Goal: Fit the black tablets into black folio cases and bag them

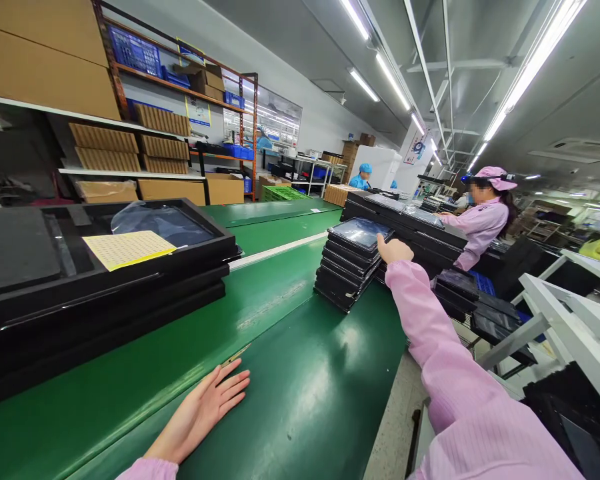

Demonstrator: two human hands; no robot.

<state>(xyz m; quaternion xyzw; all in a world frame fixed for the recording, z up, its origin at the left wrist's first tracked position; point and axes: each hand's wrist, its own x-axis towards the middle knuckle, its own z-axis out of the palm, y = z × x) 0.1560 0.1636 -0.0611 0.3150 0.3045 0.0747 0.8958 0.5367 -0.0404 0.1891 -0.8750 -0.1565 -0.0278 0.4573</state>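
Observation:
My right hand [396, 251] reaches forward to a stack of flat black-framed panels with glossy screens. Its thumb lies on the near right edge of the top panel [359, 233], and its other fingers are mostly hidden. Several more panels [341, 285] lie beneath, slightly uneven. Closer in, my left hand [205, 403] is open and holds nothing, fingers stretched just above or on the green work surface [300, 387]; contact is unclear. On the left, stacked black foam trays [200, 270] carry a yellow-edged label sheet [129, 249] and a clear plastic film [155, 220].
Behind the panels rises a long stack of black trays [420, 233]. A co-worker in pink [487, 217] stands beyond it at the right. A white metal frame [570, 313] and more panels [495, 317] are on the right. Shelves with boxes [165, 150] line the back left.

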